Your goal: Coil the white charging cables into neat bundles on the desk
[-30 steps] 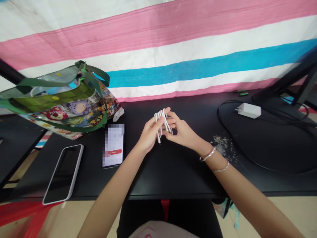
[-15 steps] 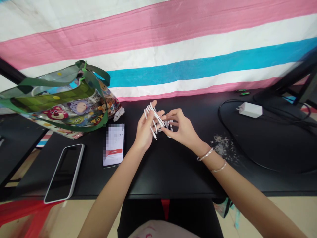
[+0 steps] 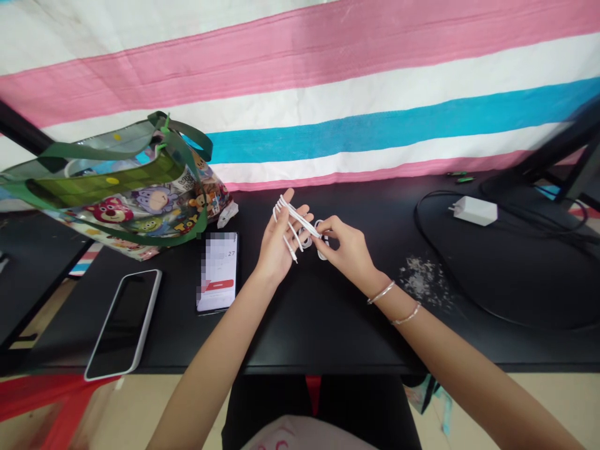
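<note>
One white cable (image 3: 301,220) in loops between both hands (image 3: 349,247).

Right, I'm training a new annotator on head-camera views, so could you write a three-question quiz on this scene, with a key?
1. Multiple choice: What do the left hand and right hand both hold?
a) green bag strap
b) white charging cable
c) black cable

2. True or false: The white power adapter lies to the right of both hands.

3. Fill in: On the same table as the lit smartphone, the smartphone in the pale case has a ____ screen.

Key: 1. b; 2. true; 3. dark.
</note>
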A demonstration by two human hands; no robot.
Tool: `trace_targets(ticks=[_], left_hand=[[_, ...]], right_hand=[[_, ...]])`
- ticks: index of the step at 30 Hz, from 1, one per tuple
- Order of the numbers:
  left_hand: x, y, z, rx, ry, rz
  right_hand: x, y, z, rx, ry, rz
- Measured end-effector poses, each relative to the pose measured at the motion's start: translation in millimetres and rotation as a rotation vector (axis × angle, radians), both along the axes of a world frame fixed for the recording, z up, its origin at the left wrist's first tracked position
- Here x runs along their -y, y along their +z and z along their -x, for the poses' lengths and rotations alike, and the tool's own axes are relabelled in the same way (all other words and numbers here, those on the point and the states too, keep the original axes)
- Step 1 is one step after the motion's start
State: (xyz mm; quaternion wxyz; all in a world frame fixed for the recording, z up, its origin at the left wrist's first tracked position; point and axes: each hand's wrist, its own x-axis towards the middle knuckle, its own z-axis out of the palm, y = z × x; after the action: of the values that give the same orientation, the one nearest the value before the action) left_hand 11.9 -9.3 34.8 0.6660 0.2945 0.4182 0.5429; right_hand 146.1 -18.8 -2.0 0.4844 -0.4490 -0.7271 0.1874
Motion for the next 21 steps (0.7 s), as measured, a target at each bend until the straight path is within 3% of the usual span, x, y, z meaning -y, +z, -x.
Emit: trace_targets(ticks=[11,21], left_hand=[[-0.9,1.9,0.0,-0.044,0.049,0.035],[-1.3,2.7,-0.7,0.046,0.111,0.108]], right_hand=[[-3.8,2.2,-6.0,0.048,0.092,-0.013],[-5.2,3.9,-8.1,0.028,0.144,0.004]])
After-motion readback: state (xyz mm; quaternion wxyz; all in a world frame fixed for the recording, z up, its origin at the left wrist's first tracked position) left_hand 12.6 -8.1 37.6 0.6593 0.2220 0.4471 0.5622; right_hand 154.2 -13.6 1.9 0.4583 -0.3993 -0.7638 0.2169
